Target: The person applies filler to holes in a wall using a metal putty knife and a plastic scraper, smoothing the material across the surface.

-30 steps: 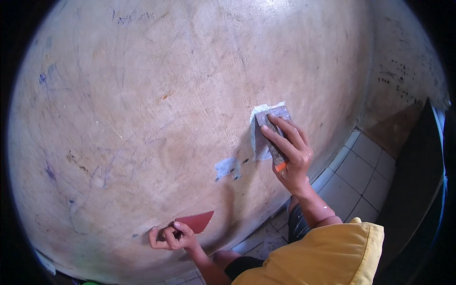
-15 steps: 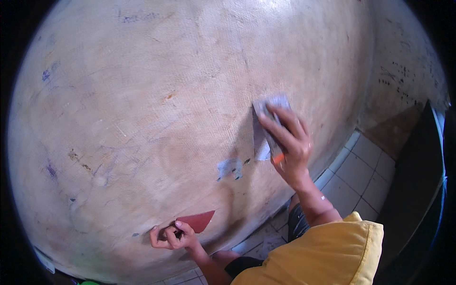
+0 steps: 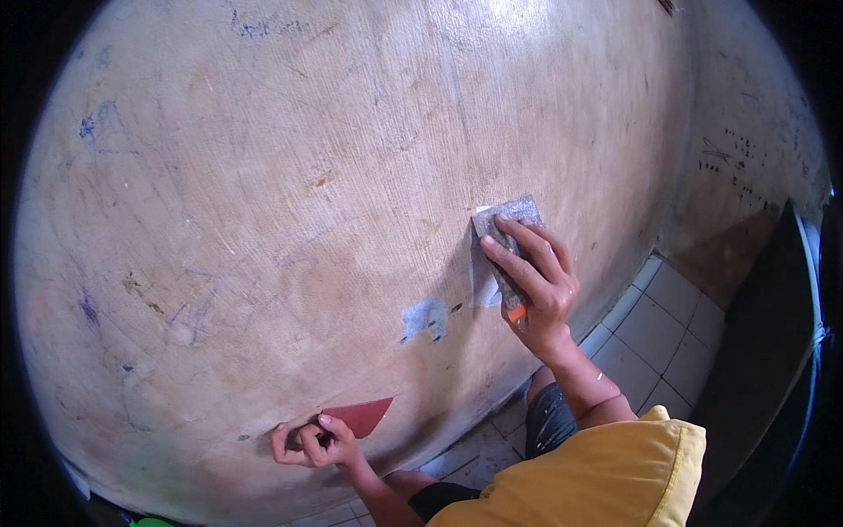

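My right hand (image 3: 542, 281) grips a metal scraper (image 3: 516, 209) with a grey, smeared blade and an orange end, laid against the wall over a pale patch (image 3: 483, 277). A separate bluish patch (image 3: 424, 314) with dark chips shows just left and below. Down at the lower left, my left hand (image 3: 316, 442) is curled around a flat red spreader (image 3: 360, 413), resting by the wall surface (image 3: 219, 176); its grip is partly hidden by the fingers.
The wall carries scribbles and stains and meets a side wall (image 3: 729, 149) at the right. Below are white floor tiles (image 3: 641, 351), my legs and yellow shirt. A dark upright panel (image 3: 764, 334) stands at the right edge. A small green object (image 3: 149, 523) peeks in at lower left.
The scraper in my right hand moved slightly up, then back down, with its blade over the pale patch. My left hand with the red spreader has barely moved.
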Demonstrator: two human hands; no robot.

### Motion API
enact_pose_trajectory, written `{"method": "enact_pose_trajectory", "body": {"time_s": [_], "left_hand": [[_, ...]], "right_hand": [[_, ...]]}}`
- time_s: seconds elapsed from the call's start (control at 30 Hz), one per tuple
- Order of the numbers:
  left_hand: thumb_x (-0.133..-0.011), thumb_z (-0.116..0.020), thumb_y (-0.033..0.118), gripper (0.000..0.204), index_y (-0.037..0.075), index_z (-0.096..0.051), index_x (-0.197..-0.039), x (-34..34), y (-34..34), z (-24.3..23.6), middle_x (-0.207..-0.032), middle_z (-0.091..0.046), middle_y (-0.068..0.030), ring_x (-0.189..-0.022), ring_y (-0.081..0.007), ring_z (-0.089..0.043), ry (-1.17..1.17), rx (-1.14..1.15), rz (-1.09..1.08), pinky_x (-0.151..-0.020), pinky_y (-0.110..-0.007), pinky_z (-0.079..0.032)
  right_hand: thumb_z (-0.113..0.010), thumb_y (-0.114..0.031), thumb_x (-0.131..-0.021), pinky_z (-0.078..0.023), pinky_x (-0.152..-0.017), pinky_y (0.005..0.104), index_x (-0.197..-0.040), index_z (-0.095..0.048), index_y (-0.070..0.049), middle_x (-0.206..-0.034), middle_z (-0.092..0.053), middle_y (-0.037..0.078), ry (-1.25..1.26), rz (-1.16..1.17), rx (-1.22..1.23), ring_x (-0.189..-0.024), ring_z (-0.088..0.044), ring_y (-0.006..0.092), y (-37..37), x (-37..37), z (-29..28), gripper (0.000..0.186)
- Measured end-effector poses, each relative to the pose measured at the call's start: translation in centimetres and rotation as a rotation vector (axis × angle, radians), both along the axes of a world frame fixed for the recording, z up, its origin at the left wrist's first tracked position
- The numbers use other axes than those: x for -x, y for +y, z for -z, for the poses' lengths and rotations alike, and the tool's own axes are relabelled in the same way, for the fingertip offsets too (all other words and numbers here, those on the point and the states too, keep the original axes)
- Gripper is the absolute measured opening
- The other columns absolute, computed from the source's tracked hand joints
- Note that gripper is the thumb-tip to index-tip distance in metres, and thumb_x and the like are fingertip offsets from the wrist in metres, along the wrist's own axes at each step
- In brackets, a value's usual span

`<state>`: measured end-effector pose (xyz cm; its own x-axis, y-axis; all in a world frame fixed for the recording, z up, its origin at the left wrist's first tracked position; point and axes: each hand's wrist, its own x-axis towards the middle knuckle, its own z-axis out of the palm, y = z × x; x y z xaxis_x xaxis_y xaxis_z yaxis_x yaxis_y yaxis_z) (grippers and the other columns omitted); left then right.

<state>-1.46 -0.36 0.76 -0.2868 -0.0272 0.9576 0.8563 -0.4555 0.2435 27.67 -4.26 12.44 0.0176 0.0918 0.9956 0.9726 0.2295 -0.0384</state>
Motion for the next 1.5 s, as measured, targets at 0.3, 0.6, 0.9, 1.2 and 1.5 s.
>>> {"method": "enact_pose_trajectory", "body": {"time_s": [0.3,0.6,0.9,1.2,1.5], "left_hand": [[-0.086,-0.057,0.028,0.04,0.005,-0.04,-0.059,0.2,0.0,-0.1,-0.107,-0.041,-0.0216,-0.091,-0.0312,-0.048,0.055,-0.004,-0.045,-0.065,-0.04,-0.042],[-0.086,-0.058,0.03,0.04,0.005,-0.042,-0.059,-0.2,-0.3,0.1,-0.104,-0.042,-0.0207,-0.089,-0.03,-0.049,-0.003,0.033,-0.031,-0.066,-0.04,-0.043],[-0.087,-0.057,0.026,0.039,0.002,-0.042,-0.06,0.5,0.3,0.5,-0.109,-0.043,-0.0208,-0.09,-0.0292,-0.049,0.031,-0.004,-0.025,-0.065,-0.038,-0.043],[-0.087,-0.057,0.023,0.039,0.001,-0.041,-0.059,0.6,0.1,0.1,-0.109,-0.044,-0.0211,-0.089,-0.0273,-0.049,0.094,-0.046,-0.065,-0.062,-0.037,-0.042],[-0.088,-0.057,0.025,0.041,0.002,-0.04,-0.059,0.5,0.3,0.3,-0.108,-0.043,-0.0217,-0.09,-0.0297,-0.048,0.056,-0.019,-0.038,-0.065,-0.039,-0.041]], "right_hand": [[-0.071,-0.017,-0.064,-0.047,-0.085,0.0364,-0.103,-0.07,-0.015,-0.109,-0.065,0.008,0.036,-0.026,0.023,-0.096,-0.06,0.0274,0.1,0.5,-1.5,0.039],[-0.069,-0.015,-0.064,-0.049,-0.081,0.0342,-0.104,-0.07,-0.015,-0.109,-0.065,0.007,0.039,-0.002,0.026,-0.094,-0.059,0.028,0.0,0.3,-0.6,0.04],[-0.07,-0.013,-0.064,-0.047,-0.082,0.0335,-0.107,-0.069,-0.017,-0.111,-0.064,0.007,0.171,-0.007,0.034,-0.094,-0.06,0.0267,-0.2,0.5,-0.7,0.043],[-0.071,-0.008,-0.06,-0.047,-0.079,0.0299,-0.106,-0.069,-0.016,-0.112,-0.064,0.005,0.15,-0.002,0.061,-0.087,-0.06,0.0227,-0.9,0.0,0.8,0.047],[-0.072,-0.011,-0.061,-0.047,-0.08,0.0322,-0.105,-0.069,-0.016,-0.111,-0.064,0.006,0.126,-0.019,0.067,-0.089,-0.061,0.0238,-0.9,-0.5,1.3,0.044]]}}
